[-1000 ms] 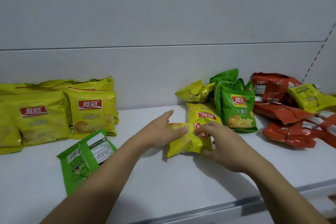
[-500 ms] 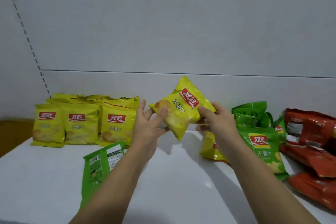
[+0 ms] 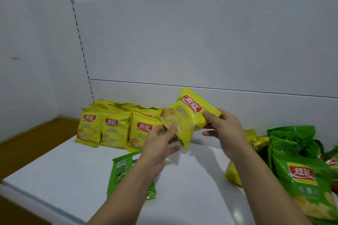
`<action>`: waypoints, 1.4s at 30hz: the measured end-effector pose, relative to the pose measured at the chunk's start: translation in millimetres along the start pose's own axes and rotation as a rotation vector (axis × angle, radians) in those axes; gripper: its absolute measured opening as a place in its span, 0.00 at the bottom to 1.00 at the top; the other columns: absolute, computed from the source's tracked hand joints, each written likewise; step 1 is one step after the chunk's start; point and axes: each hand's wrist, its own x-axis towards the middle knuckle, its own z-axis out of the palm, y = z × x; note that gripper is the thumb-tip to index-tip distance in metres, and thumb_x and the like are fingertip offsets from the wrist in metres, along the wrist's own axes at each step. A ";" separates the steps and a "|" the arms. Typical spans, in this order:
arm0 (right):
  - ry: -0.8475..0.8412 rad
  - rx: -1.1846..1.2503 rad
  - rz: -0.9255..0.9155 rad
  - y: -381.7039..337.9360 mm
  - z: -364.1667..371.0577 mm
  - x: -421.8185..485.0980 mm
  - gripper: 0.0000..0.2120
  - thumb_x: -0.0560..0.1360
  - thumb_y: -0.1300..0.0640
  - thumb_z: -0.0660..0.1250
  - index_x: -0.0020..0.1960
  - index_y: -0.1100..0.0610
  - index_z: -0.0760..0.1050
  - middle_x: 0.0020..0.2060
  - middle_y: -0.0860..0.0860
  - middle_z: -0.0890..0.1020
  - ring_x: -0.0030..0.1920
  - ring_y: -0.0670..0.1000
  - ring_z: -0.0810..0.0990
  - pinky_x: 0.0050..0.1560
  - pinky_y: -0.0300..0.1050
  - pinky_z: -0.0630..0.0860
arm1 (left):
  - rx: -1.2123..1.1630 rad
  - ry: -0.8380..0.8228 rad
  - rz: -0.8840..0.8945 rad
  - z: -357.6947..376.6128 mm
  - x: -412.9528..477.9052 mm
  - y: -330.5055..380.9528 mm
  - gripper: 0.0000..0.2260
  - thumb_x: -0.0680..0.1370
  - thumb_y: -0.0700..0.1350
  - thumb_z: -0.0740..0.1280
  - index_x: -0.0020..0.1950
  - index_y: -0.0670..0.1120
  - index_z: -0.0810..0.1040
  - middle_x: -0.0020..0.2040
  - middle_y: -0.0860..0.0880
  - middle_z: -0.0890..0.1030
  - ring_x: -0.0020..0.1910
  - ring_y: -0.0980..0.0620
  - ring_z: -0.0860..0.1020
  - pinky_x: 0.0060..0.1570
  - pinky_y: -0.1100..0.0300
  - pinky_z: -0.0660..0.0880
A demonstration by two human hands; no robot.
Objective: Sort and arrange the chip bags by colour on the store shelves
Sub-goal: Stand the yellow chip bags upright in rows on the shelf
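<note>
A yellow bag (image 3: 188, 115) is held in the air above the shelf (image 3: 73, 179), tilted, with its printed front turned to the camera. Its lower corner is pinched by the left grip (image 3: 159, 144), thumb on the front and fingers behind. Its right edge is clamped by the right grip (image 3: 225, 129), thumb laid over the front.

Behind and to the left, a yellow row (image 3: 111, 128) of bags is stood upright against the back panel (image 3: 182, 42), with more yellow bags stacked behind it. The held bag is seen just right of that row, partly in front of its nearest bag.

A green bag (image 3: 121, 170) is laid back-up on the shelf beneath the left forearm. At the right a green heap (image 3: 300, 170) of bags is seen on the shelf, and beside it a spare yellow bag (image 3: 230, 175) is partly hidden by the right forearm.
</note>
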 end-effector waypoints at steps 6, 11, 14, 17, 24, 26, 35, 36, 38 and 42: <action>0.013 0.088 0.007 -10.0 2.5 13.0 0.07 0.78 0.54 0.66 0.50 0.57 0.79 0.38 0.51 0.83 0.37 0.50 0.82 0.33 0.43 0.77 | -0.034 -0.081 0.111 -1.9 -2.2 19.8 0.12 0.71 0.46 0.71 0.49 0.42 0.74 0.37 0.47 0.81 0.30 0.55 0.77 0.25 0.65 0.67; 0.105 0.241 0.059 -21.1 5.1 25.8 0.05 0.77 0.57 0.66 0.45 0.56 0.80 0.34 0.49 0.82 0.34 0.48 0.80 0.34 0.42 0.78 | -0.047 -0.044 0.147 -4.7 3.1 27.0 0.06 0.75 0.38 0.67 0.42 0.42 0.70 0.30 0.48 0.80 0.23 0.56 0.74 0.23 0.67 0.67; 0.186 0.149 -0.028 -20.8 12.2 35.2 0.07 0.77 0.58 0.67 0.42 0.57 0.80 0.33 0.50 0.83 0.34 0.49 0.80 0.35 0.43 0.78 | 0.005 0.034 0.139 -6.1 7.2 24.9 0.11 0.76 0.37 0.67 0.38 0.42 0.67 0.26 0.50 0.77 0.21 0.56 0.74 0.21 0.67 0.69; 0.226 0.130 -0.072 -19.9 17.9 41.2 0.07 0.77 0.57 0.68 0.41 0.56 0.81 0.34 0.52 0.82 0.35 0.51 0.79 0.37 0.46 0.78 | 0.061 0.090 0.157 -8.4 10.2 20.2 0.12 0.75 0.38 0.69 0.36 0.42 0.68 0.25 0.49 0.76 0.22 0.55 0.72 0.22 0.66 0.68; 0.125 0.000 -0.174 -13.2 15.3 35.9 0.08 0.78 0.56 0.67 0.43 0.54 0.82 0.34 0.51 0.83 0.35 0.50 0.80 0.32 0.43 0.78 | 0.324 0.051 0.122 -32.3 10.0 10.9 0.14 0.72 0.43 0.74 0.54 0.41 0.77 0.52 0.43 0.81 0.47 0.48 0.80 0.40 0.56 0.79; 0.123 -0.046 -0.196 -14.3 10.9 35.9 0.08 0.78 0.56 0.66 0.42 0.53 0.82 0.33 0.50 0.82 0.34 0.49 0.79 0.30 0.42 0.77 | 0.387 0.006 0.146 -41.3 10.9 18.3 0.26 0.68 0.50 0.77 0.63 0.44 0.74 0.61 0.46 0.78 0.57 0.49 0.80 0.52 0.50 0.79; 0.012 0.000 -0.068 -19.3 -0.7 32.6 0.07 0.76 0.56 0.68 0.40 0.58 0.80 0.32 0.52 0.82 0.31 0.49 0.79 0.27 0.41 0.75 | 0.415 -0.075 0.333 -34.9 3.3 41.0 0.13 0.70 0.47 0.67 0.45 0.38 0.77 0.35 0.44 0.83 0.32 0.50 0.82 0.30 0.60 0.79; -0.059 -0.030 -0.040 -21.4 -4.9 31.6 0.08 0.75 0.55 0.69 0.40 0.58 0.79 0.32 0.53 0.82 0.31 0.50 0.78 0.27 0.40 0.75 | 0.453 -0.081 0.327 -37.3 3.2 42.2 0.12 0.70 0.48 0.67 0.43 0.38 0.76 0.33 0.44 0.82 0.30 0.51 0.81 0.30 0.61 0.79; -0.203 -0.152 0.005 -22.9 -11.2 28.9 0.10 0.74 0.52 0.69 0.41 0.59 0.81 0.33 0.54 0.83 0.30 0.50 0.79 0.29 0.40 0.75 | 0.520 -0.113 0.301 -42.9 1.3 44.0 0.12 0.70 0.48 0.68 0.39 0.39 0.74 0.31 0.44 0.82 0.30 0.50 0.81 0.31 0.61 0.79; -0.190 -0.272 -0.018 -19.4 -7.0 28.9 0.11 0.73 0.51 0.71 0.42 0.59 0.83 0.35 0.54 0.85 0.33 0.48 0.81 0.34 0.38 0.76 | 0.558 -0.116 0.279 -51.4 1.7 41.5 0.13 0.70 0.48 0.68 0.37 0.39 0.72 0.30 0.42 0.81 0.29 0.49 0.81 0.32 0.59 0.78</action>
